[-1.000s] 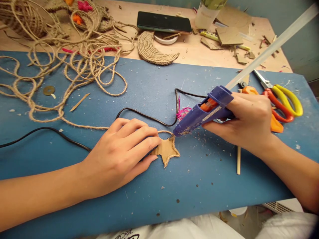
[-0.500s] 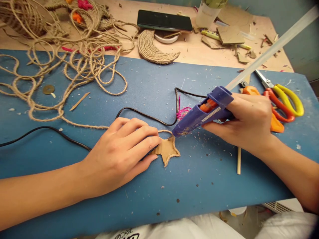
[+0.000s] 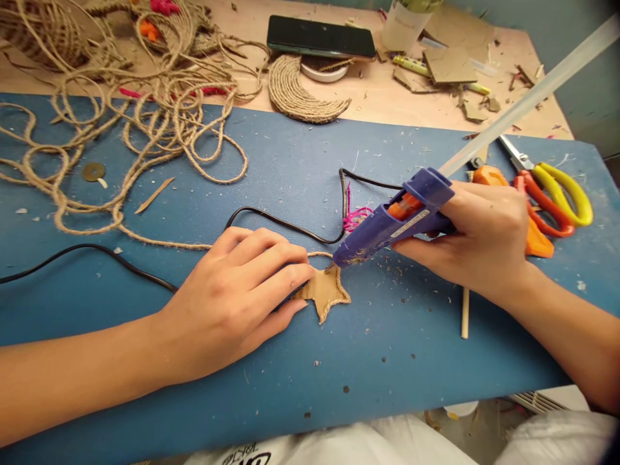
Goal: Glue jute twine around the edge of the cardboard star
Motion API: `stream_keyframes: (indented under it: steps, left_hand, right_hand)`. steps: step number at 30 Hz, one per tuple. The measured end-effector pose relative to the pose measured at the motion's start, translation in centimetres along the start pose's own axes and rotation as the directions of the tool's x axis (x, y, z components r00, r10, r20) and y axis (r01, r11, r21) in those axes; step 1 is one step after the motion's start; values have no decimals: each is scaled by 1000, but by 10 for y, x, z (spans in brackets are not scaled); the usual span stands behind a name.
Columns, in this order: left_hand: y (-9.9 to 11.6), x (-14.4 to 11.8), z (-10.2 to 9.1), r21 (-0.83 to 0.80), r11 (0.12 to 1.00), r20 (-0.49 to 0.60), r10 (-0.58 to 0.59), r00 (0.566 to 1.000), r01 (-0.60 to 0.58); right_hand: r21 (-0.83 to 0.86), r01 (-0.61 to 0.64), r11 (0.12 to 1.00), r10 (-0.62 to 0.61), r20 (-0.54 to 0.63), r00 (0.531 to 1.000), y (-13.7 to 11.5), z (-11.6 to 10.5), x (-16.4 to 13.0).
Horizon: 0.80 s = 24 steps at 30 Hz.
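On the bench (image 3: 290, 387) | left hand (image 3: 237, 294) flat, pinning cardboard star (image 3: 325, 292) | right hand (image 3: 477, 236) grips glue gun (image 3: 387, 223), nozzle at star's 12 o'clock tip | twine (image 3: 159, 244) edging appears part-glued.

Blue glue gun (image 3: 387, 226), brown cardboard star (image 3: 325, 290)

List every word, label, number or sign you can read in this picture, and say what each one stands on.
Nothing here can be read for certain.
Glue gun: a pale label strip along its side, print too small to read.
White cloth at the bottom edge: black lettering, cut off by the frame, unreadable.
Bottle at the far edge: a pale label, blurred.
Phone: screen dark, no text.
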<state>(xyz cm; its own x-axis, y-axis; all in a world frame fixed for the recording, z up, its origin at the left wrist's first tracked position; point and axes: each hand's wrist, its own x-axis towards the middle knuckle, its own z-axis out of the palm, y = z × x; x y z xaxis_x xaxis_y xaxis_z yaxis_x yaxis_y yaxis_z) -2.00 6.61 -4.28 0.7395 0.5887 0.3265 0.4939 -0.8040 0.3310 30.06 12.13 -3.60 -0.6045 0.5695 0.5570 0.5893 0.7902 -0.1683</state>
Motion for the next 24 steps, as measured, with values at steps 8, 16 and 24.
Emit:
stream_keyframes:
  steps: [8, 16, 24]
  left_hand:
    - [-1, -1, 1, 2, 1000, 6, -14, 1000, 14]
    - [0, -1, 0, 5, 1000, 9, -6, 1000, 6]
    - [-1, -1, 1, -20, 1000, -7, -14, 1000, 14]
  right_hand:
    - [0, -3, 1000, 3, 3, 1000, -1, 1, 0]
    - [39, -16, 999, 16, 5, 1000, -1, 1, 1]
    - [30, -64, 998, 65, -47, 997, -2, 4, 0]
